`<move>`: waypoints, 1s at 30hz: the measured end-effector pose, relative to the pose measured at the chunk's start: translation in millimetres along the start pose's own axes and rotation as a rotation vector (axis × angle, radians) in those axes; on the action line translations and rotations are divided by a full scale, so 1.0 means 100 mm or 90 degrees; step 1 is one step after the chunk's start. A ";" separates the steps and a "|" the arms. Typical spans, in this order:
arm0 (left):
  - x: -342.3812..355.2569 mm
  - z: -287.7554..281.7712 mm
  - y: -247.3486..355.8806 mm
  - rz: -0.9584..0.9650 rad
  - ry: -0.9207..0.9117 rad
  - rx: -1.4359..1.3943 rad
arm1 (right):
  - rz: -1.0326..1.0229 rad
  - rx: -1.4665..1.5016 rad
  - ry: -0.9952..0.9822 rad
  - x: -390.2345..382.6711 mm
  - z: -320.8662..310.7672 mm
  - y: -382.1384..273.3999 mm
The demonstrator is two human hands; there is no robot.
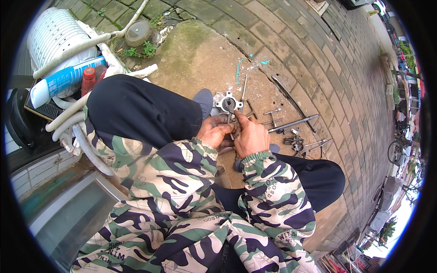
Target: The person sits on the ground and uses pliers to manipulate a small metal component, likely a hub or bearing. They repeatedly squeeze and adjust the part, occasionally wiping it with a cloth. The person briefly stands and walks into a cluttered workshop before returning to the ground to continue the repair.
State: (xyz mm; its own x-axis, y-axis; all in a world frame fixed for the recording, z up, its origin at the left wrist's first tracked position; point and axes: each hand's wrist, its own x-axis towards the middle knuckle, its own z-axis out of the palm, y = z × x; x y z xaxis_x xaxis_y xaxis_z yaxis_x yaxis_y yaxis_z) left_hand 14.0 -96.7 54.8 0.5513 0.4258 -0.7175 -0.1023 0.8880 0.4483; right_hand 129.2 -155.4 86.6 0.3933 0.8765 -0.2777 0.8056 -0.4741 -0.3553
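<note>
My left hand (214,132) and my right hand (251,135) are closed close together between my knees. A slim metal hand tool (231,113) runs up from between them; its exact kind is unclear. The dark head of that tool lies over the round centre of a pale metal housing (236,105) with protruding lugs. My right fingers grip the tool near its middle, with the forefinger stretched along it. Fingers of my left hand curl in at the lower part, where what they hold is mostly hidden.
Right of my hands lie a long metal bar (293,123), a T-shaped tool (272,111), a thin rod (245,87) and a dark cluster of metal parts (295,142). Turquoise scraps (238,73) dot the concrete. Pale hoses (73,111) and a white perforated tub (57,38) stand left.
</note>
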 end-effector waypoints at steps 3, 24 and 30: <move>0.10 -0.08 -0.07 -0.023 0.031 -0.090 | 0.023 0.014 -0.017 0.09 -0.03 -0.10; 0.36 -0.08 -0.40 0.081 0.028 -0.034 | -0.010 -0.096 -0.088 0.23 -0.02 0.00; 0.32 -0.06 -0.33 0.039 -0.023 -0.053 | -0.032 -0.109 -0.109 0.24 -0.03 0.02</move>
State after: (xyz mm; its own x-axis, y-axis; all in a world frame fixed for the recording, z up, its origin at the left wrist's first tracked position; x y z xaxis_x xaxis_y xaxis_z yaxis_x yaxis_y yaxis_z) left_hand 30.3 -110.8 13.7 0.5716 0.4744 -0.6694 -0.2046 0.8725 0.4436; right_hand 141.9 -135.2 81.4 0.2825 0.8646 -0.4155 0.8914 -0.3966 -0.2192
